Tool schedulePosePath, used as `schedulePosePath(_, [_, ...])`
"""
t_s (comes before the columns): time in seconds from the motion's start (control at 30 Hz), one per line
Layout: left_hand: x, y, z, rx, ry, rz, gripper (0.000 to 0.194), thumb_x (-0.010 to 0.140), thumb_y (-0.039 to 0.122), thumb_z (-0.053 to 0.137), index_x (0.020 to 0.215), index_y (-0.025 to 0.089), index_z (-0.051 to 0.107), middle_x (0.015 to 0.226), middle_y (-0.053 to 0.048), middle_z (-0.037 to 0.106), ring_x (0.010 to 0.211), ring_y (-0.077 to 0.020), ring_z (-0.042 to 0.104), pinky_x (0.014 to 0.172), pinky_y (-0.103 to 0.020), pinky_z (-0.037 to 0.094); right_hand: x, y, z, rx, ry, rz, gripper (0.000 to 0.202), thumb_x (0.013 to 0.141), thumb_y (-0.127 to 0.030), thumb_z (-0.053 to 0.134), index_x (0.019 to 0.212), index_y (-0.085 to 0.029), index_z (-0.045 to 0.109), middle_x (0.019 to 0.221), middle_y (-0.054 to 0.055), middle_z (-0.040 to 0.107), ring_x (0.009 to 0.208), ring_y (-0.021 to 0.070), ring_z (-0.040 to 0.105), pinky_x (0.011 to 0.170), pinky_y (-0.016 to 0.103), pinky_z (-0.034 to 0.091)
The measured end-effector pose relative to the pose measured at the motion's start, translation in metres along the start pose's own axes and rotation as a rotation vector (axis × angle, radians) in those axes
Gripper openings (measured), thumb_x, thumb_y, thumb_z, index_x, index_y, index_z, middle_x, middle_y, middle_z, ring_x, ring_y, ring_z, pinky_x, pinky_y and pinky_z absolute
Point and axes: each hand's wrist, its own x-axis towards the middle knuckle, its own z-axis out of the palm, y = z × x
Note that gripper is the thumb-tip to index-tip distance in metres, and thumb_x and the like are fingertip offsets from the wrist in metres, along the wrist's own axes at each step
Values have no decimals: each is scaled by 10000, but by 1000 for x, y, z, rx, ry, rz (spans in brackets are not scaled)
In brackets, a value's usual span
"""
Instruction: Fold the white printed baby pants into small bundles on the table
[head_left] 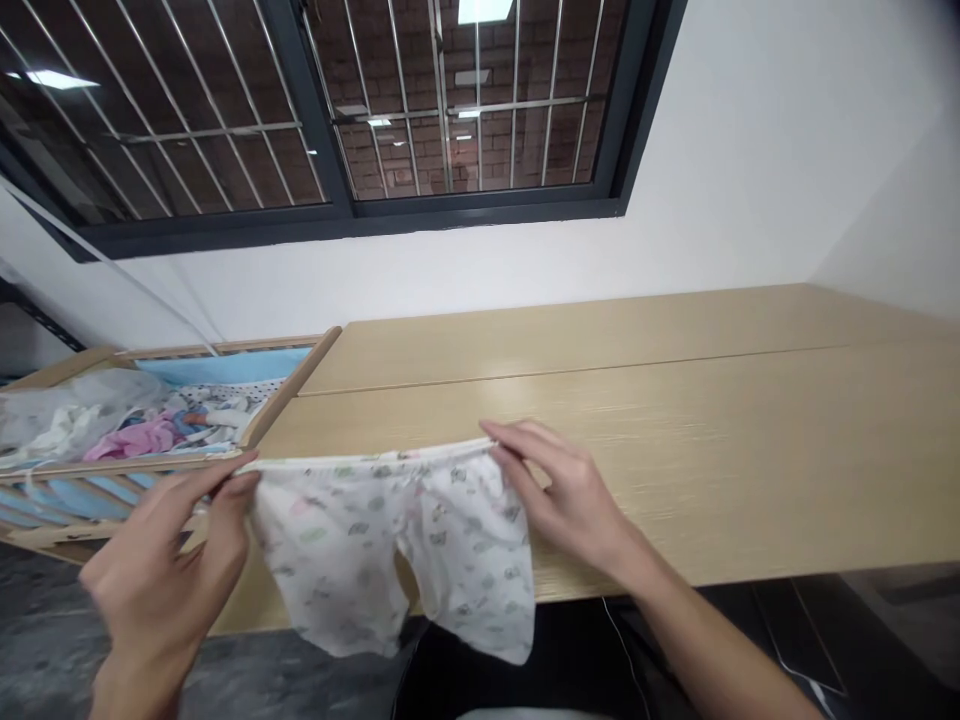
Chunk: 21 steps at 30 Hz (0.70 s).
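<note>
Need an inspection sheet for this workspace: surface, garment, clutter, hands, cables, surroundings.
Surface: pale wood table, a seam running along its length.
Job's things: white printed shorts, stretched by the waistband, legs hanging across the table's near edge in view.
Clutter: mixed clothes heaped in a wooden crib at left.
Hands: left hand and right hand each pinch one waistband end.
Cables: thin white cable below the near edge; source unclear.
Surroundings: white wall, barred window.

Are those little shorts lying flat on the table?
No, the left hand and right hand hold the shorts up by the waistband.
</note>
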Motion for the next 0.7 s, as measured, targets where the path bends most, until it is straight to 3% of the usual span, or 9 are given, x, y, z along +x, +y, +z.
schedulePosePath(0.1, [24,21,37,-114,33,110,184,949,306,590,1028,244,744,927,2,777,858,-176,715,853,-276,535,27,20,-23,-95,0,111,304,995,-275,550,1262,-237,689,1017,77,732,848,197,675,731,350,578])
schedulePosePath(0.17, [38,24,66,-142,-68,91,221,967,313,557,1045,220,742,982,-25,784,901,-196,717,869,-291,523,45,43,-28,-159,-1,184,268,975,-290,564,1177,-214,723,976,72,743,801,194,674,729,339,555])
schedulePosePath(0.23, [49,23,98,-145,-241,19,266,979,344,515,1041,217,740,1014,-37,784,933,-220,712,869,-308,513,61,75,-27,-217,-34,254,261,962,-276,556,1152,-205,719,936,57,742,723,174,660,715,322,528])
schedulePosePath(0.33, [61,17,151,-163,-534,-66,298,987,352,458,1015,219,724,1036,-47,773,964,-237,689,866,-319,492,80,132,-16,-303,-87,331,291,951,-225,524,1192,-197,685,998,60,733,721,159,651,731,302,499])
schedulePosePath(0.4, [65,14,188,-176,-661,-89,299,994,321,435,1001,200,708,1050,-64,759,988,-234,672,874,-315,482,90,169,-5,-370,-110,396,288,942,-185,512,1176,-190,681,1050,69,729,823,170,663,777,289,486])
schedulePosePath(0.57, [62,9,267,-126,-790,-163,259,1000,348,527,1097,153,667,1120,-91,706,1018,-217,660,907,-383,532,103,235,24,-461,-159,570,239,925,-118,508,1068,-156,696,997,80,738,935,183,661,829,263,469])
schedulePosePath(0.7, [55,7,302,-47,-851,-231,378,950,395,638,1258,180,600,1270,-95,625,1079,-234,644,912,-461,567,105,264,40,-496,-163,635,255,924,-94,492,1085,-137,686,1006,96,731,949,185,656,851,257,466])
